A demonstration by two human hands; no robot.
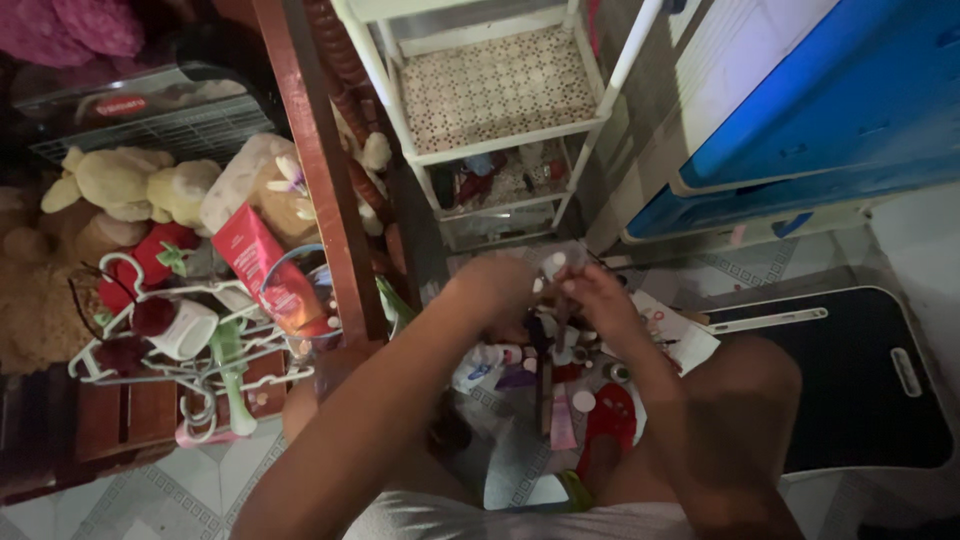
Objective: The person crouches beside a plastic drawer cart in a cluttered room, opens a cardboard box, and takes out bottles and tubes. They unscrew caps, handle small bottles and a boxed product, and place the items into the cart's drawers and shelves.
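— What are the two hands doing?

— They meet over the middle of the floor. The left hand (497, 285) and the right hand (590, 295) are both closed around a small white-capped bottle (553, 266), held upright between them, its cap poking out at the top. The picture is blurred there, so the exact finger placement cannot be told.

— Where is that bottle in the scene?

— In the air, just near of the white wire rack (495, 100) that stands at the far side, and above a heap of small cosmetic bottles and tubes (560, 385) lying on the tiled floor (200, 490).

— Anything else in that heap?

— A red item (610, 425) at its near edge and a pink tube (562, 420) just left of it.

— And to the left?

— A reddish wooden post (320, 170) runs from far to near. Left of it are plush toys (140, 185), a red tube (265, 265) and a tangle of white hangers (190, 350).

— On the right?

— A blue plastic bin (830, 100) at the far right, and a black mat (860, 380) nearer, beside the person's knee (750, 390).
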